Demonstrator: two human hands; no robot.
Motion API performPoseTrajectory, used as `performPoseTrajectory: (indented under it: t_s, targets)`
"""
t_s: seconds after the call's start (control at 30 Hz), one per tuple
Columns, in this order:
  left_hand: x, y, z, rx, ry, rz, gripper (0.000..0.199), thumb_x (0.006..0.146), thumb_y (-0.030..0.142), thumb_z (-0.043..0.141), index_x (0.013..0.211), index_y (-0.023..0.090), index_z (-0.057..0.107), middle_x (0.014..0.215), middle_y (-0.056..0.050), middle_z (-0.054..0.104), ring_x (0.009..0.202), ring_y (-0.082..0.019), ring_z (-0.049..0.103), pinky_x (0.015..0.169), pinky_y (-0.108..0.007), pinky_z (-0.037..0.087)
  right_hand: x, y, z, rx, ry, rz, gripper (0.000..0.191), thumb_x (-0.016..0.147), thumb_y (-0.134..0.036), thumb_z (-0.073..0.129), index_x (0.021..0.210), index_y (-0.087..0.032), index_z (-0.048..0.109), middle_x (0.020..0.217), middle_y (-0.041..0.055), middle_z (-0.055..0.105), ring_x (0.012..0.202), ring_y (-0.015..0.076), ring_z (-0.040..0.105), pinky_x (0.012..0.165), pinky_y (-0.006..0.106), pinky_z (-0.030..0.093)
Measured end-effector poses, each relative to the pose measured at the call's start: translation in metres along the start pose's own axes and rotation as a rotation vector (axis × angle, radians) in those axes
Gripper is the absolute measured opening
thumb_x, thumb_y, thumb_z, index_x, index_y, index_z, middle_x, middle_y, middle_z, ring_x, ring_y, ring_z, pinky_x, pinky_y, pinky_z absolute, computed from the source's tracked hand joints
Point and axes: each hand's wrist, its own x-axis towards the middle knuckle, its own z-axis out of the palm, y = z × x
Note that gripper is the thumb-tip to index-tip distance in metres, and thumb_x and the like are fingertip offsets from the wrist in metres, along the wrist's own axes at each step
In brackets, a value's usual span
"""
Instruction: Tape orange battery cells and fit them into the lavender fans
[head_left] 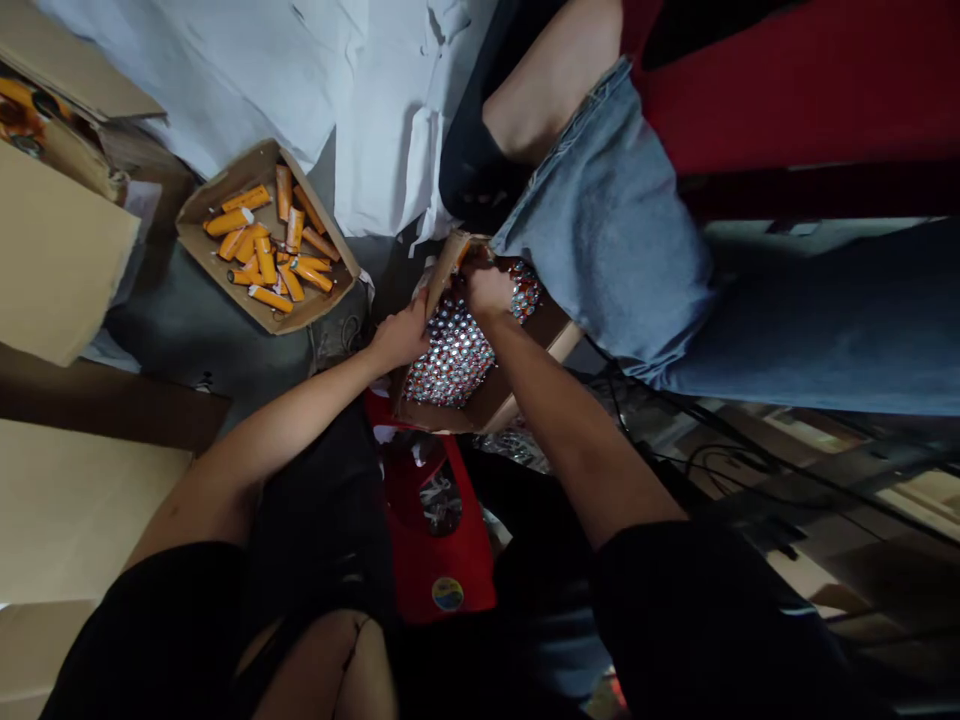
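The left hand [401, 335] grips the near left wall of a cardboard box [551, 328], fingers curled over its edge. The right hand [491, 290] reaches into the box's far end; its fingers are hidden, so I cannot tell whether they pinch anything. Packed round metal-ended pieces [450, 360] lie between the hands and just below the right one. Left of the left hand, well apart, a cardboard tray [196, 215] holds loose orange cylinders [264, 258].

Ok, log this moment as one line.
left hand: holding edge of carton | right hand: inside carton, at shiny-ended pieces, grip unclear | left of carton: open box, orange cylinders inside
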Motion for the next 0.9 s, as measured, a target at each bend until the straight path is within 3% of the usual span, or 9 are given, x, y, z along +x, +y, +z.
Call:
performPoseTrajectory:
  t_s: [0.13,0.27,0.47,0.6,0.77,0.83,0.9]
  targets:
    - [0.003,-0.003,0.002,-0.027,-0.013,0.036,0.095,0.094,0.027,0.054,0.177,0.01,0.013,0.156,-0.025,0.064,0.131,-0.039,0.073,0.11,-0.053,0.059,0.015,-0.001,-0.003,-0.024,0.09,0.045,0.048,0.104,-0.036,0.066,0.15,-0.021,0.068,0.146,0.024,0.072,0.122,0.0391,0.077,0.1,0.051,0.063]
    - [0.004,-0.008,0.003,-0.014,0.015,0.037,0.095,0.094,0.028,0.053,0.177,0.009,0.012,0.151,-0.025,0.068,0.132,-0.039,0.073,0.111,-0.051,0.058,0.03,-0.002,-0.013,-0.075,0.023,0.03,0.046,0.097,-0.03,0.075,0.14,-0.013,0.075,0.138,0.0262,0.076,0.128,0.0438,0.074,0.104,0.054,0.061]
    - [0.002,-0.009,0.004,-0.017,0.031,0.026,0.094,0.092,0.024,0.053,0.177,0.01,0.016,0.148,-0.024,0.07,0.128,-0.038,0.075,0.109,-0.05,0.059,0.002,0.008,-0.006,-0.072,0.037,-0.055,0.037,0.109,-0.033,0.059,0.14,-0.024,0.078,0.137,0.0199,0.079,0.124,0.0407,0.077,0.104,0.054,0.061]
    - [0.003,-0.008,0.005,-0.013,0.026,0.02,0.094,0.091,0.025,0.054,0.176,0.011,0.017,0.149,-0.023,0.069,0.129,-0.037,0.074,0.11,-0.049,0.058,-0.013,0.02,0.007,0.01,0.136,-0.125,0.043,0.109,-0.033,0.058,0.149,-0.022,0.071,0.151,0.0179,0.072,0.133,0.0349,0.072,0.111,0.048,0.058]
    - [0.004,-0.009,0.004,-0.041,0.002,0.026,0.095,0.093,0.026,0.056,0.177,0.01,0.014,0.151,-0.024,0.068,0.133,-0.037,0.073,0.11,-0.049,0.059,-0.041,0.033,0.017,0.302,0.333,-0.145,0.038,0.106,-0.033,0.063,0.138,-0.02,0.078,0.139,0.0144,0.079,0.129,0.0299,0.076,0.114,0.043,0.059]
    - [0.004,-0.011,0.005,-0.046,0.011,0.036,0.095,0.093,0.025,0.057,0.177,0.011,0.014,0.151,-0.024,0.068,0.132,-0.038,0.073,0.11,-0.05,0.059,-0.061,0.025,0.02,0.522,0.447,-0.088,0.037,0.103,-0.033,0.067,0.133,-0.018,0.081,0.131,0.0146,0.082,0.119,0.0309,0.08,0.109,0.045,0.063]
    - [0.004,-0.014,0.007,-0.053,0.024,0.045,0.093,0.094,0.025,0.058,0.177,0.014,0.018,0.151,-0.022,0.069,0.129,-0.037,0.074,0.109,-0.051,0.06,-0.081,0.001,0.02,0.745,0.502,-0.077,0.036,0.1,-0.034,0.07,0.131,-0.02,0.082,0.128,0.0122,0.084,0.114,0.0299,0.082,0.106,0.047,0.066]
